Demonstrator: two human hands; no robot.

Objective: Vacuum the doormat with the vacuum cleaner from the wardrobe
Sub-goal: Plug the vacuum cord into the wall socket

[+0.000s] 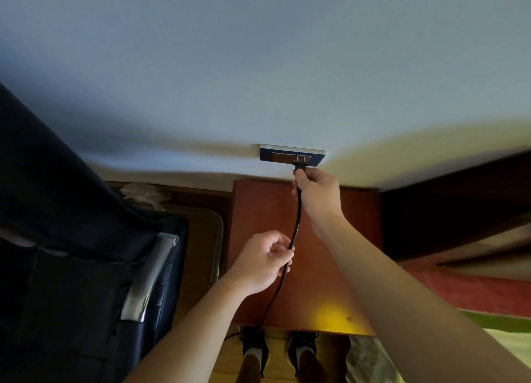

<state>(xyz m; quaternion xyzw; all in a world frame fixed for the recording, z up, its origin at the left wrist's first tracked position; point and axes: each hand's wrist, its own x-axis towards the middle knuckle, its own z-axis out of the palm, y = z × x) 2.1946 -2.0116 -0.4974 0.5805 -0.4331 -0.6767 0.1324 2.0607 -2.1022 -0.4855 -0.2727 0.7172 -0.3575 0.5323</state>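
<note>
Right hand (317, 194) grips the black plug (298, 165) at the wall socket (291, 154), 12 o'clock. Left hand (263, 260) pinches the thin black cord (296, 224) at 6 o'clock of it.

Glossy reddish wooden nightstand (267, 210), smooth black cord (296, 227), matt painted wall (258, 66).

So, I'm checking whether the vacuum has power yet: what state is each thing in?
Plug: against the wall socket, gripped by the right hand; fully seated or not, cannot tell.
Power cord: runs down over the wooden table, pinched by the left hand.
</note>
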